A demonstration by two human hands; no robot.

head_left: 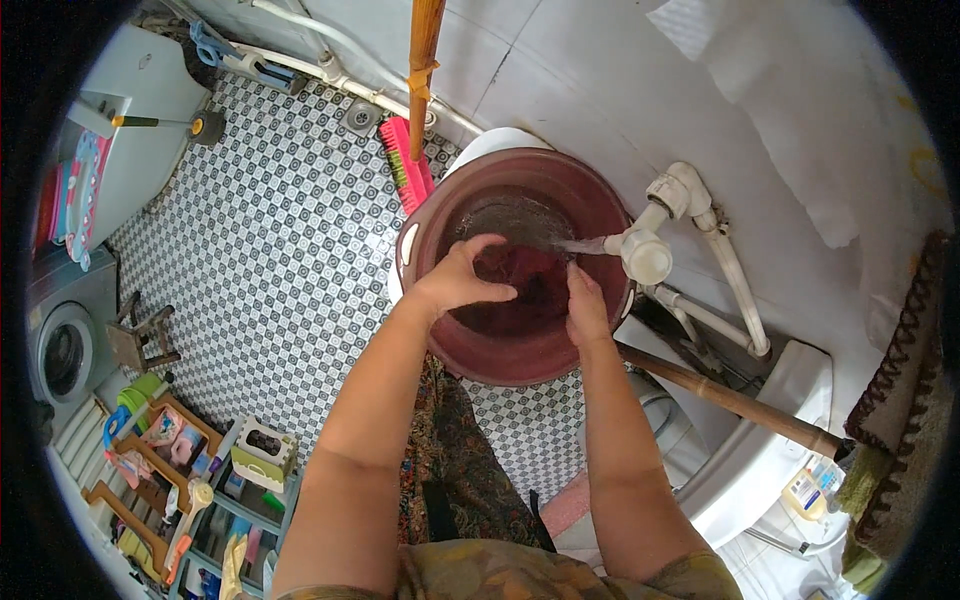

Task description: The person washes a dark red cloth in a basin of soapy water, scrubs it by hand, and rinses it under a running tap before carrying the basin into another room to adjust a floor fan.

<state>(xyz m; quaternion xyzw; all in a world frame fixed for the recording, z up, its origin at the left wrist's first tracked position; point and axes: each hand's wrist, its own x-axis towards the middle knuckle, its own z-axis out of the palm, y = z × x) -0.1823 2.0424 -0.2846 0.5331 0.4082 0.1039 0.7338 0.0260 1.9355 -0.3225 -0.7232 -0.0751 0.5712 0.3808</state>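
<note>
A large maroon plastic tub (540, 375) with pale handle openings stands in front of me. Water streams into it from a white plastic tap (647, 255) on the right. Over the tub's left half my left hand (465, 278) is open, its thumb and fingers curved apart with nothing between them. My right hand (586, 308) hangs inside the right side, just below the stream, its fingers stretched out and seemingly holding nothing. Dark reddish water (515, 285) moves at the bottom. Whether anything lies under its surface I cannot tell.
A pink-bristled broom (405, 165) leans upright beside the tub. White pipes (735, 290) and a bamboo pole (735, 400) are at the right, near a white toilet tank (800, 385). Shelves of toiletries (190, 480), a small wooden stool (145, 338) and a washing machine (65, 345) stand at the left.
</note>
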